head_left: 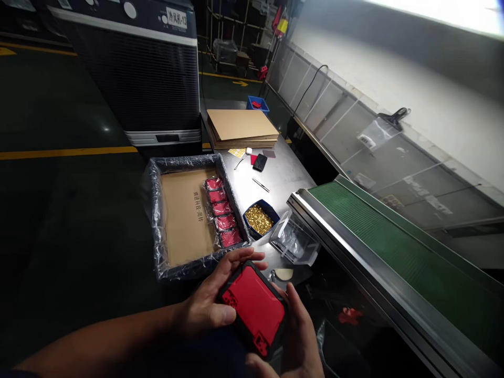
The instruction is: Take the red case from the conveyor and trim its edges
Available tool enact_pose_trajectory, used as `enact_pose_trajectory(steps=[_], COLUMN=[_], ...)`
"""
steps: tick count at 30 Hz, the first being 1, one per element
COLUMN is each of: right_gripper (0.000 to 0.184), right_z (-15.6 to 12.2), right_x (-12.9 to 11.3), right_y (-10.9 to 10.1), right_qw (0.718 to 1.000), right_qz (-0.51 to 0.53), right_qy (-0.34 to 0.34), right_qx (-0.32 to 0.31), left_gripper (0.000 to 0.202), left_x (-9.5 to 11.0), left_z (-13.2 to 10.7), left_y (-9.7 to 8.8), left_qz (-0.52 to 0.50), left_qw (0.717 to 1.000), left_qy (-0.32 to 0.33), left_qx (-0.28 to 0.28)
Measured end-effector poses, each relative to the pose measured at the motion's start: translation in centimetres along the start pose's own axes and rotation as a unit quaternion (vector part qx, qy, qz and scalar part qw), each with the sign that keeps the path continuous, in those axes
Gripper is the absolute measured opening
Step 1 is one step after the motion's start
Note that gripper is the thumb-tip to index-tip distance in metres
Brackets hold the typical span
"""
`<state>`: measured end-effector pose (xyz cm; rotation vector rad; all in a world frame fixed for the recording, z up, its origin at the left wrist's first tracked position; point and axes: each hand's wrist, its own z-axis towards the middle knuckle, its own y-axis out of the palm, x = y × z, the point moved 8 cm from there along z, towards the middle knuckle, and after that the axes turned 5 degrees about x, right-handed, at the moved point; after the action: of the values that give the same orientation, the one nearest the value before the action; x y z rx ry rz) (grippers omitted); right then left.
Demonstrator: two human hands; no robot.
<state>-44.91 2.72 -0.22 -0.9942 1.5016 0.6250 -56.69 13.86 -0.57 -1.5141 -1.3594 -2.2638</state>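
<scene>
Between my two hands is a red and black rectangular plastic case, its red face turned up towards me, with small cut-out details at two corners. My left hand is closed on its left side, the thumb resting over the black rim and the fingers behind the far edge. On the opposite side my right hand wraps the right edge, its thumb low near the bottom corner. Just beyond my hands, a plastic-lined box holds a row of similar red pieces in clear wrap, lying on a cardboard sheet.
Right of the box stands a dark blue bin of small brass-coloured parts on the metal table. A pen, a dark phone-like slab and stacked cardboard lie farther back. A green conveyor runs along the right; an air cooler stands left.
</scene>
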Motion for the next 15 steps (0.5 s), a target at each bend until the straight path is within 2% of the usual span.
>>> enact_pose_trajectory(steps=[3, 8, 13, 15], right_gripper=[0.1, 0.099, 0.095, 0.089], right_z=[0.4, 1.3, 1.8, 1.7], right_x=[0.8, 2.6, 3.5, 3.6], right_y=[0.1, 0.6, 2.0, 2.7], right_qw=[1.0, 0.998, 0.981, 0.962], right_qz=[-0.008, 0.012, 0.131, 0.199], right_qy=[0.025, 0.065, 0.146, 0.186], right_qx=[0.009, 0.017, -0.006, -0.014], left_gripper=[0.078, 0.074, 0.065, 0.059], left_x=[0.1, 0.3, -0.4, -1.1], left_z=[0.5, 1.5, 2.4, 2.8], left_y=[-0.4, -1.4, -3.0, -3.6], left_qz=[0.009, -0.032, -0.075, -0.12], left_qw=[1.0, 0.996, 0.991, 0.985], left_qy=[-0.008, -0.052, -0.094, -0.115], left_qx=[0.006, 0.06, 0.06, 0.055])
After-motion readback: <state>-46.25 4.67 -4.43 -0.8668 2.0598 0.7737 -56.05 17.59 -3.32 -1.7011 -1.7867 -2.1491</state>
